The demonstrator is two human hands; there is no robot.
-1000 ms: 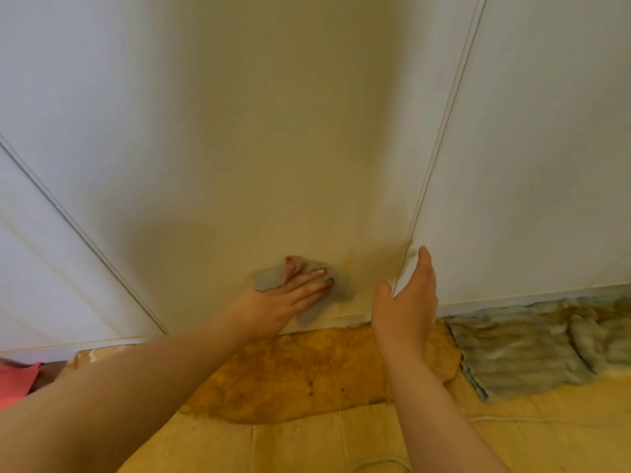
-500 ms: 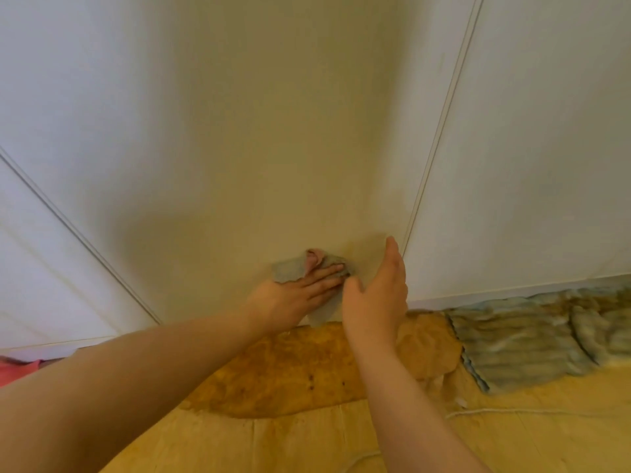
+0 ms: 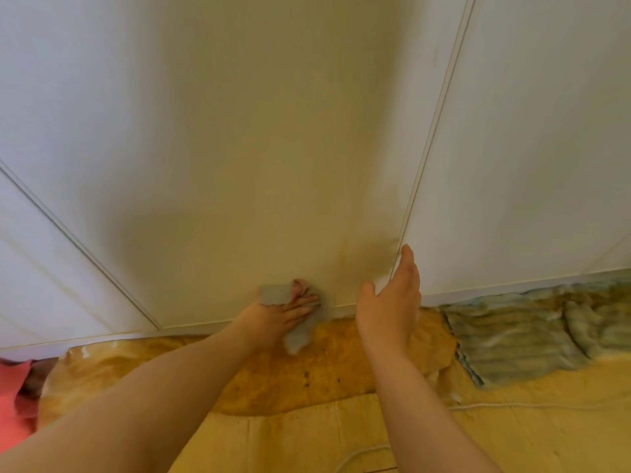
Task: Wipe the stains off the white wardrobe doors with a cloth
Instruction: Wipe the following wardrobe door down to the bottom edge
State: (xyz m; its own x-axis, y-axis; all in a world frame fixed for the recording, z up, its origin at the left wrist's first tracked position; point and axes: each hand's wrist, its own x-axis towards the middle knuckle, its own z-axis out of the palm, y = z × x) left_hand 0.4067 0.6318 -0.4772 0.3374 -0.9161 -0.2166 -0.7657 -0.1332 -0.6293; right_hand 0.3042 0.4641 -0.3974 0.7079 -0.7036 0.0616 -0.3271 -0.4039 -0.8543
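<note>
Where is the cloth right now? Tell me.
Low centre of the head view: the grey cloth is pressed under the left hand against the bottom of the middle wardrobe door, just left of the right hand.

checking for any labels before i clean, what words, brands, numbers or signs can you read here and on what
None: no text, label, brand, number or sign shows anywhere.
The white wardrobe doors are plain, the grey cloth under the left hand shows no tag or print, and the striped towel on the floor carries no lettering.
</note>
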